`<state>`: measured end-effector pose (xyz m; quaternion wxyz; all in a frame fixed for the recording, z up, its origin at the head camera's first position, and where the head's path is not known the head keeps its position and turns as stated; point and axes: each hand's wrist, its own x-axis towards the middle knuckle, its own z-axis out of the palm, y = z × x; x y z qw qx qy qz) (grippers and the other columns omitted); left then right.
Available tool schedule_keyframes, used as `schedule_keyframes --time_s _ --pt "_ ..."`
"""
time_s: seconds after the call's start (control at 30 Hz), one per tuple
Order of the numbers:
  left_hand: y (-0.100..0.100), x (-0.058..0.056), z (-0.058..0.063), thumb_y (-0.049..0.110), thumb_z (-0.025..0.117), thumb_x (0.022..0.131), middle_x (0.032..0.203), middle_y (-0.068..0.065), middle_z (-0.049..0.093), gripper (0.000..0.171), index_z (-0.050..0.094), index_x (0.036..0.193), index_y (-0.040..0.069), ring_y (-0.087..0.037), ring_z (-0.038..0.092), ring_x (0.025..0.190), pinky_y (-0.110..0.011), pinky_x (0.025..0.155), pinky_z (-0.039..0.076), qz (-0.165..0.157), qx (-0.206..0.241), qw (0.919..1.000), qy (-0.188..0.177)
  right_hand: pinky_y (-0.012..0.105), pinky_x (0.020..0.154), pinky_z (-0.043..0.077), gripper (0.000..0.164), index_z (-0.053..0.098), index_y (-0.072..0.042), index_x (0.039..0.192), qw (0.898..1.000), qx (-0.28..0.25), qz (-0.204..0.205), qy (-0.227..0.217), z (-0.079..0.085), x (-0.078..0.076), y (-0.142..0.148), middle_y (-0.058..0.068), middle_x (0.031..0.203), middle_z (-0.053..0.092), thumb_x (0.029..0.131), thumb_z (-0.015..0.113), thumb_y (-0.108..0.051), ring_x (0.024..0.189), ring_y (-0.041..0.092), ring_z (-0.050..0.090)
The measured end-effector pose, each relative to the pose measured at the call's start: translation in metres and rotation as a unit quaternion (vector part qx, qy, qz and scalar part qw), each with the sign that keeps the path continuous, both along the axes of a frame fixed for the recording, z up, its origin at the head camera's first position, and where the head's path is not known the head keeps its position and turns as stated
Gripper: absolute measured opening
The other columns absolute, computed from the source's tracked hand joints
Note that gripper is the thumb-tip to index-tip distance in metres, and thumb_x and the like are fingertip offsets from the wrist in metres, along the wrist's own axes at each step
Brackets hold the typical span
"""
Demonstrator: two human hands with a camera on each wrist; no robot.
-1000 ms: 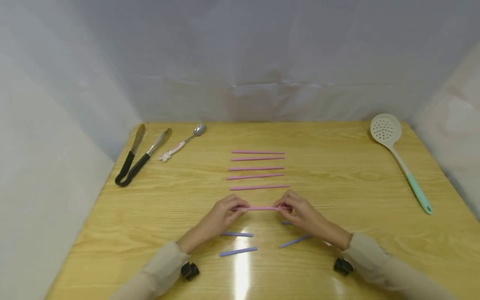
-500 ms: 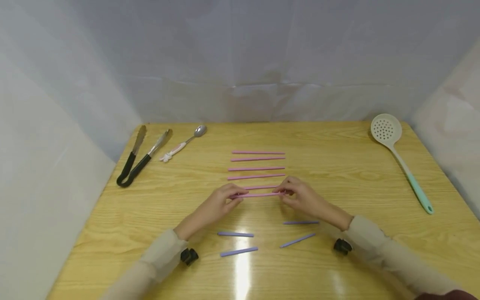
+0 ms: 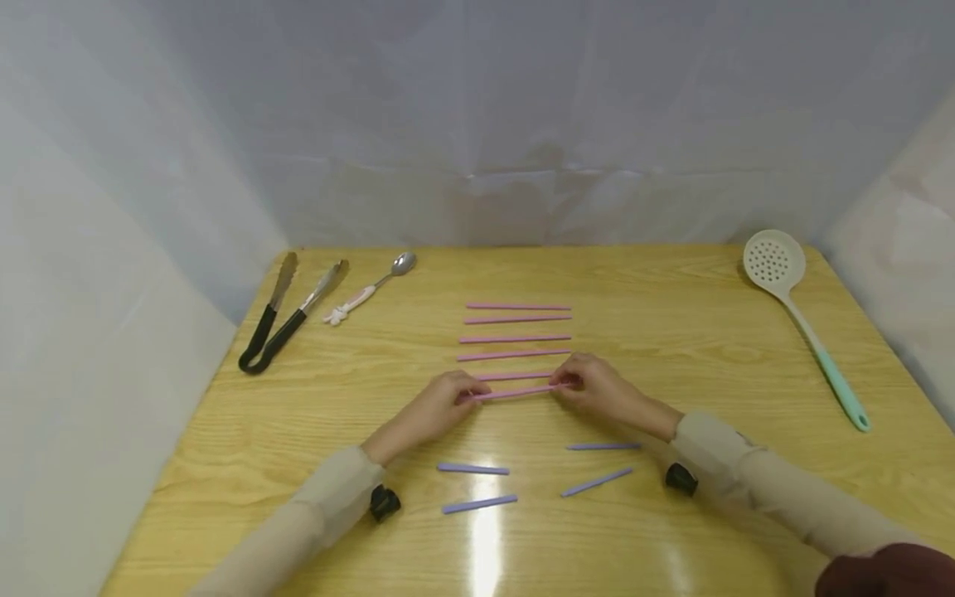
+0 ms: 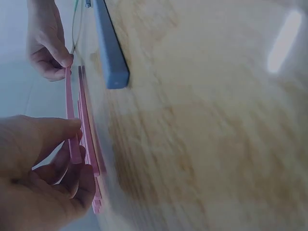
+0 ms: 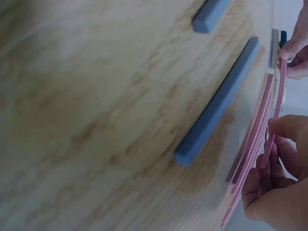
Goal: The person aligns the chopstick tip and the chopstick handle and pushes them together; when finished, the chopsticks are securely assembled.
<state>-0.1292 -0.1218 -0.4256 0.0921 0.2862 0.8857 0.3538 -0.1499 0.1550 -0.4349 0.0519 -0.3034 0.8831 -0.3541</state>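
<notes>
A pink chopstick is stretched between my two hands, level with the near side of a row of pink chopsticks. My left hand pinches its left end between thumb and fingers. At the other end, my right hand pinches it the same way. Both wrist views show the held chopstick raised a little over the others. Its right end points slightly farther away than its left. Fingers partly cover the nearest chopstick of the row.
Closer to the person lie short blue-violet sticks, two at left and two at right. Black-handled tongs and a spoon with a pink-white handle lie back left. A skimmer with a mint handle lies at right.
Both hands have carried the pink chopstick away from the person, up to the row. The chopstick has turned slightly, and the blue-violet sticks are fully uncovered.
</notes>
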Motion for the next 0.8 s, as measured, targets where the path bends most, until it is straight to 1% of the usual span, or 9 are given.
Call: schedule_keyframes --time_s 0.13,0.23,0.5,0.7,0.8 --pt "0.002 -0.002 -0.004 0.001 0.061 0.089 0.096 -0.011 0.067 0.019 0.068 0.106 -0.002 -0.021 0.060 0.088 -0.027 0.079 0.051 0.008 -0.009 0.9999 -0.009 0.024 0.069 0.048 0.005 0.069 -0.001 0.089 1.000 0.010 0.007 0.005 -0.005 -0.004 -0.001 0.004 0.083 0.063 0.085 0.068 -0.002 0.078 0.013 0.053" --pt "0.003 -0.004 -0.006 0.003 0.062 0.089 0.095 -0.010 0.067 0.018 0.069 0.105 -0.001 -0.020 0.060 0.088 -0.028 0.079 0.051 0.012 -0.016 0.9997 -0.010 0.024 0.068 0.048 0.004 0.069 -0.001 0.089 1.000 0.010 0.009 0.000 -0.008 -0.005 -0.001 0.003 0.083 0.063 0.085 0.068 -0.002 0.076 0.011 0.053" --pt "0.003 -0.007 -0.009 0.004 0.061 0.090 0.092 -0.008 0.066 0.015 0.070 0.102 -0.001 -0.018 0.060 0.085 -0.026 0.077 0.051 0.007 -0.022 0.9996 -0.014 0.023 0.066 0.045 0.004 0.070 -0.002 0.089 1.000 0.014 0.011 -0.013 -0.012 -0.006 0.000 0.000 0.080 0.061 0.086 0.068 -0.003 0.074 0.010 0.051" --pt "0.002 -0.009 -0.009 0.005 0.062 0.090 0.089 -0.007 0.065 0.014 0.070 0.100 -0.001 -0.015 0.058 0.081 -0.025 0.073 0.050 0.011 -0.020 0.9996 -0.017 0.024 0.068 0.045 0.004 0.070 -0.003 0.088 1.000 0.013 0.007 -0.009 -0.010 -0.004 0.000 0.000 0.080 0.061 0.086 0.068 -0.003 0.075 0.011 0.052" --pt "0.002 -0.008 -0.007 0.005 0.062 0.091 0.089 -0.008 0.064 0.014 0.070 0.100 -0.001 -0.016 0.058 0.081 -0.025 0.073 0.051 0.013 -0.019 0.9996 -0.018 0.024 0.068 0.045 0.004 0.070 -0.002 0.089 1.000 0.014 0.008 -0.005 -0.011 -0.004 0.000 0.000 0.080 0.061 0.086 0.068 -0.003 0.075 0.011 0.051"
